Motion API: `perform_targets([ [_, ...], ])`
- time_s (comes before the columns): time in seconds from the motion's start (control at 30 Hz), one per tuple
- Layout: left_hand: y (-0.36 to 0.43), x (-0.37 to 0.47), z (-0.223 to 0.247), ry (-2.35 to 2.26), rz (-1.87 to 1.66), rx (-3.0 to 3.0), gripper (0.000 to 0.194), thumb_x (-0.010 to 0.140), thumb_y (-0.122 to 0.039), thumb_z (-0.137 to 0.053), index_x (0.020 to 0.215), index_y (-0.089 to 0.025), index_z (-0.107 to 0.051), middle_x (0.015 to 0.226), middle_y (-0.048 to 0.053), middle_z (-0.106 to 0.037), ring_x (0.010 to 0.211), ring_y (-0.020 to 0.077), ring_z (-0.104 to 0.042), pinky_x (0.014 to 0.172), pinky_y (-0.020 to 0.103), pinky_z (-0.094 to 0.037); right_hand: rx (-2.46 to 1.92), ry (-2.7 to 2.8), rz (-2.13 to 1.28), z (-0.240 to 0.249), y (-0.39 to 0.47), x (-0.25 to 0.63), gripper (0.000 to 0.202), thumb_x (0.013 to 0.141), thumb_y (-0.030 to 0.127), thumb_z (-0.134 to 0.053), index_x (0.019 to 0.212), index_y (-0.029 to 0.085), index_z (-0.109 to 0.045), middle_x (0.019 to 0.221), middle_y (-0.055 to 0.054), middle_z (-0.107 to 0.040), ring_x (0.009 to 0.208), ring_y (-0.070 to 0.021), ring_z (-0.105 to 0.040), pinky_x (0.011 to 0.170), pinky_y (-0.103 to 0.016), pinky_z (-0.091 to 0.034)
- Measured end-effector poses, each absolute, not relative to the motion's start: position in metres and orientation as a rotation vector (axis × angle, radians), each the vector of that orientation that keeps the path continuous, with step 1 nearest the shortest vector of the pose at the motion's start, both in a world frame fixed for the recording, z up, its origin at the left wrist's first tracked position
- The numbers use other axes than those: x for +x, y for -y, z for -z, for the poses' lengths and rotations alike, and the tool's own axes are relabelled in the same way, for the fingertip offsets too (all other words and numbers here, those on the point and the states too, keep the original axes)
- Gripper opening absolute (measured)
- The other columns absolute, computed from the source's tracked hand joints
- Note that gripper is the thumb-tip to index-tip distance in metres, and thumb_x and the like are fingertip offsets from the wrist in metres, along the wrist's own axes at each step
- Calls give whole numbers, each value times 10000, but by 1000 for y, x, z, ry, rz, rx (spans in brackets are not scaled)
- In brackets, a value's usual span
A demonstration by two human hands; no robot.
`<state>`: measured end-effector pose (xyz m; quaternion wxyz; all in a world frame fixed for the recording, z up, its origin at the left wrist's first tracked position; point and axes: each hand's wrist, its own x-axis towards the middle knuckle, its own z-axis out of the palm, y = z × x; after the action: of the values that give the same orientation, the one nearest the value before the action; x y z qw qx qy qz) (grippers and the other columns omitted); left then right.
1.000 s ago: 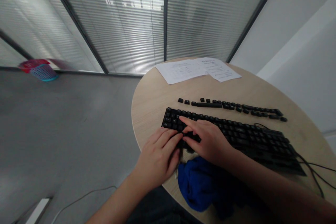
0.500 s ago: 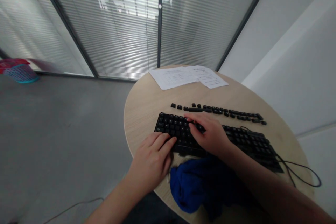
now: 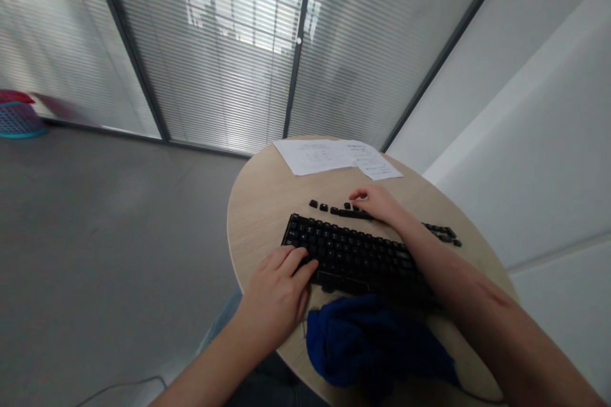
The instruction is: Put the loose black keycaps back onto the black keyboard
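A black keyboard (image 3: 353, 248) lies on the round wooden table. My left hand (image 3: 279, 283) holds its near left corner, the fingers over the lower keys. Beyond the keyboard, my right hand (image 3: 375, 201) reaches down to the loose black keycaps, its thumb and fingers closed at one keycap (image 3: 356, 207). More keycaps stand to its left, among them one at the row's end (image 3: 313, 203) and a long bar-shaped one (image 3: 356, 214). My right wrist and forearm hide the middle of the row and the keyboard's right part.
Printed paper sheets (image 3: 315, 157) lie at the table's far side. A crumpled blue cloth (image 3: 363, 343) is in front of the keyboard, near the table (image 3: 258, 203) edge. A blue and red basket (image 3: 19, 117) stands on the floor at the far left, by the glass partition.
My right hand has moved off the keyboard, away from me, to the row of loose keycaps. My left hand stays on the keyboard's corner. The camera view has tilted slightly.
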<state>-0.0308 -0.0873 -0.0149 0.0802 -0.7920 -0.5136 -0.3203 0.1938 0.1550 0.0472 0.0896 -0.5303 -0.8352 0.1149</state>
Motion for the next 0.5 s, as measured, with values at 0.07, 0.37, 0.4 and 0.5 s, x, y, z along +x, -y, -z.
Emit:
perform_targets([
  [0.07, 87, -30, 16, 1538, 967, -2360, 355, 844, -107, -570, 1159, -175, -718, 1176, 121, -681, 1092, 296, -614, 956, 508, -585, -1573, 2515, -345, -46, -158, 191, 190, 873, 237, -693, 1026, 207, -801, 1026, -54, -756, 950, -178, -684, 898, -282, -511],
  [0.37, 88, -32, 17, 1421, 1020, -2368, 353, 909, -118, -516, 1219, -122, -687, 1251, 136, -692, 1184, 291, -612, 1059, 523, -541, -1568, 2541, -397, -36, -164, 183, 164, 853, 210, -700, 987, 191, -793, 915, -29, -748, 802, -128, -653, 752, -220, -477],
  [0.4, 88, -32, 17, 1410, 1027, -2381, 356, 915, -117, -514, 1229, -120, -682, 1248, 136, -695, 1181, 287, -614, 1053, 515, -545, -1559, 2530, -405, -35, -165, 182, 163, 858, 210, -696, 992, 187, -787, 916, -29, -749, 801, -124, -654, 747, -217, -475],
  [0.5, 88, -31, 16, 1404, 1047, -2420, 360, 922, -120, -524, 1250, -126, -675, 1235, 133, -702, 1170, 278, -616, 1041, 504, -547, -1533, 2481, -389, -39, -159, 180, 169, 866, 205, -687, 1011, 171, -766, 939, -42, -748, 834, -126, -657, 766, -219, -475],
])
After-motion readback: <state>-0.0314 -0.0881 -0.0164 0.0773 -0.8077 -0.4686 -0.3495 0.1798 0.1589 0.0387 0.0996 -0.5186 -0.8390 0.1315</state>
